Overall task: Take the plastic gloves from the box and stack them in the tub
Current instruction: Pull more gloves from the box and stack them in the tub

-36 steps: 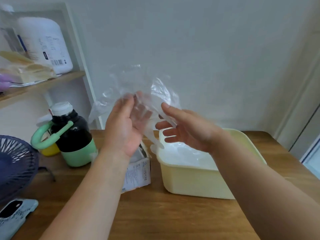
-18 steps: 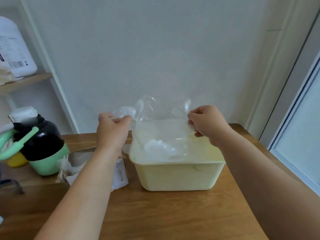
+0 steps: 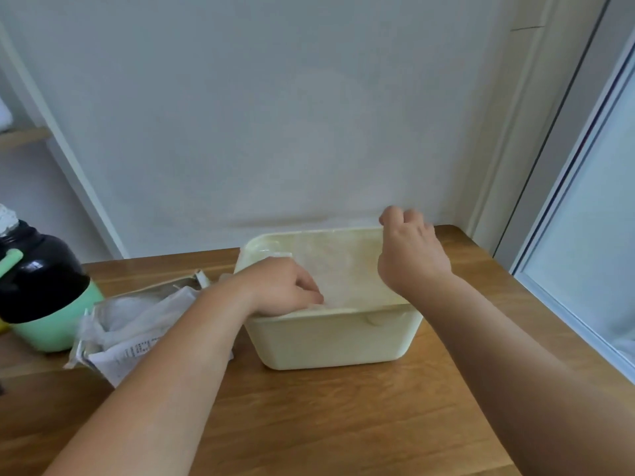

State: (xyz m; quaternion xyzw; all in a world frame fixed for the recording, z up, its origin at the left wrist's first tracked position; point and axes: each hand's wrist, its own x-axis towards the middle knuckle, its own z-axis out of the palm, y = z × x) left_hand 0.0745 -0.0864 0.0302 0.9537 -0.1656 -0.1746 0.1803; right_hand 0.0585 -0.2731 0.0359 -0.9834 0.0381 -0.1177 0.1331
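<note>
A pale yellow tub point(image 3: 330, 341) stands on the wooden table point(image 3: 309, 424) near the wall. A clear plastic glove point(image 3: 340, 269) is stretched low across the tub's opening, over other clear plastic inside. My left hand point(image 3: 281, 286) pinches the glove's near left edge at the tub's front rim. My right hand point(image 3: 409, 255) pinches its far right edge above the tub's back right corner. The opened white glove box point(image 3: 134, 331) lies left of the tub, with crumpled clear plastic showing inside; my left forearm covers part of it.
A black bottle with a mint green base and handle point(image 3: 41, 290) stands at the left edge, beside the box. A white wall runs just behind the tub. A window frame point(image 3: 563, 242) borders the table on the right. A shelf upright point(image 3: 79, 187) rises at the left.
Both hands have come down with the glove, from spread in the air above the tub to low over its opening. The view has shifted right and closer to the tub.
</note>
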